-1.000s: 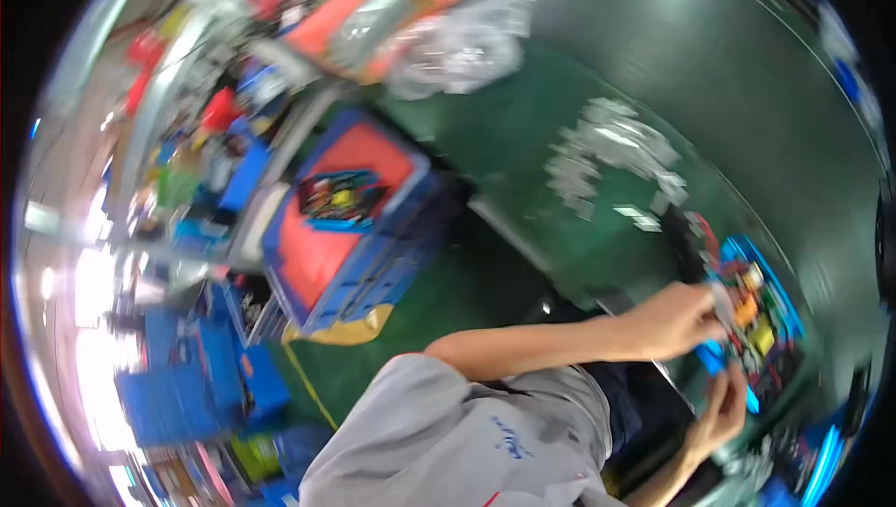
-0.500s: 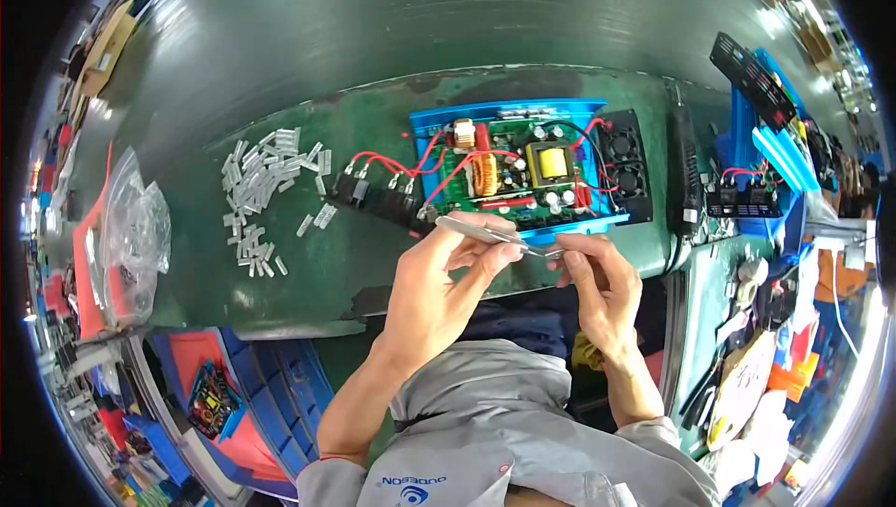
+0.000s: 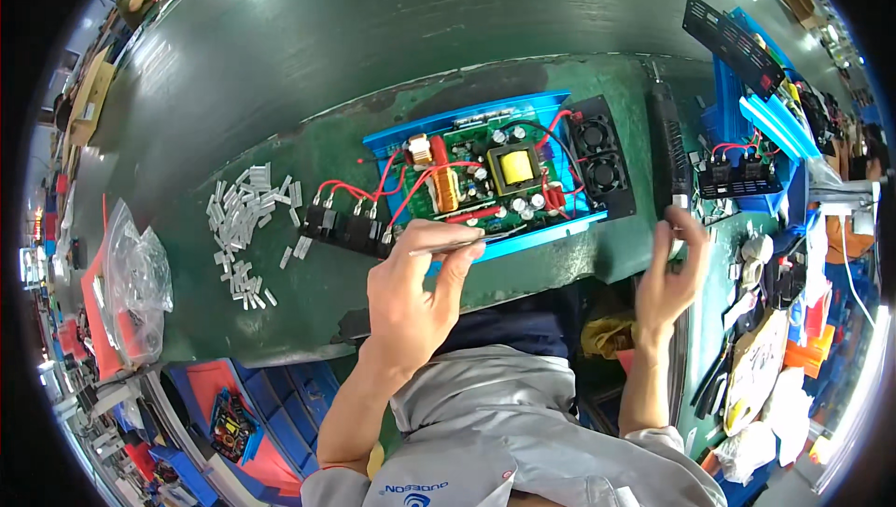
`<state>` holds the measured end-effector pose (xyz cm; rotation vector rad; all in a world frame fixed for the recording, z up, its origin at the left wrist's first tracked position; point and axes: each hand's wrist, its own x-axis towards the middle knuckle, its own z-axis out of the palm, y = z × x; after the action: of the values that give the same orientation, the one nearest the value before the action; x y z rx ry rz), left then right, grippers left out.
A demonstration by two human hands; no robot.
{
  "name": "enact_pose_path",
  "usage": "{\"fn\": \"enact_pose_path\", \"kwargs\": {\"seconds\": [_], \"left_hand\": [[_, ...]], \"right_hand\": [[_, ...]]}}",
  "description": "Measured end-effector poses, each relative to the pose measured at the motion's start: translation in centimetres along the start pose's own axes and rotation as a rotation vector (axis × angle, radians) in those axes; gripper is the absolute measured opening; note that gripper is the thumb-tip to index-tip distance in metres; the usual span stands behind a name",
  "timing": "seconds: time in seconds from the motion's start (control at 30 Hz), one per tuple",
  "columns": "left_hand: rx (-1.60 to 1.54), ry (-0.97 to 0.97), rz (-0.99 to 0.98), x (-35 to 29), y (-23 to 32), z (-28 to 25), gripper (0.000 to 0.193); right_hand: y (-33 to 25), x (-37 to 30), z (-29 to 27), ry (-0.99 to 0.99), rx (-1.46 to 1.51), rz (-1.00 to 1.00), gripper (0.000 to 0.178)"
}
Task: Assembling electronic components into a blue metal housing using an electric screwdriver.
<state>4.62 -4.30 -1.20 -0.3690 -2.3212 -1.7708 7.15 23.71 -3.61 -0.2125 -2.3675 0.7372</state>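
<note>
My left hand (image 3: 411,297) is closed around slim metal tweezers (image 3: 446,247), their tip pointing right, just in front of an open power inverter (image 3: 471,180) with a blue metal case. Inside it are a green circuit board, a yellow transformer and copper coils. Red wires join the board to black sockets (image 3: 347,227) at its left; a black panel with two fans (image 3: 602,157) is at its right. My right hand (image 3: 667,278) reaches over the bench's right side, thumb and fingers apart, close to the lower end of a black electric screwdriver (image 3: 666,138). I see nothing held in it.
Many short clear tubes (image 3: 245,218) lie scattered at the left, beside a clear plastic bag (image 3: 138,278). More blue casings and a black panel (image 3: 733,45) are stacked at the right, with small metal parts near the screwdriver. Blue bins (image 3: 280,404) stand below the bench.
My right hand has left the tweezers' tip and moved right, toward the screwdriver's lower end. My left hand keeps the tweezers. The view has shifted and tilted slightly.
</note>
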Motion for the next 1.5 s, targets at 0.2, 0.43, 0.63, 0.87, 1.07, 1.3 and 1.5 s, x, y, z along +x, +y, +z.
{"fn": "enact_pose_path", "kwargs": {"seconds": [0.2, 0.43, 0.63, 0.87, 1.07, 1.3, 1.5], "left_hand": [[0.227, -0.049, 0.36, 1.1, -1.1, 2.1, 0.024], [0.314, -0.054, 0.399, 1.3, -2.1, 3.2, 0.021], [0.398, -0.088, 0.386, 1.7, -1.7, 3.9, 0.015], [0.4, -0.024, 0.236, 1.3, -1.7, 5.2, 0.012], [0.458, -0.031, 0.25, 0.7, -1.9, 4.5, 0.014], [0.451, -0.018, 0.235, 1.1, -2.0, 5.1, 0.018], [0.398, -0.001, 0.207, 1.5, -1.4, 5.0, 0.015]], "right_hand": [[3.4, 1.9, -0.3, -0.106, -0.278, 0.068, 0.049], [2.0, -2.5, -4.9, -0.287, -0.169, 0.343, 0.071], [-0.4, -10.4, -7.8, -0.597, 0.559, 0.988, 0.051], [-2.5, -14.5, -5.7, -0.816, 0.696, 0.791, 0.053], [-2.6, -15.4, -4.9, -0.817, 0.756, 0.686, 0.058], [-2.1, -15.0, -4.6, -0.798, 0.778, 0.658, 0.057], [-0.8, -14.4, -3.9, -0.865, 1.352, 1.146, 0.071]]}}
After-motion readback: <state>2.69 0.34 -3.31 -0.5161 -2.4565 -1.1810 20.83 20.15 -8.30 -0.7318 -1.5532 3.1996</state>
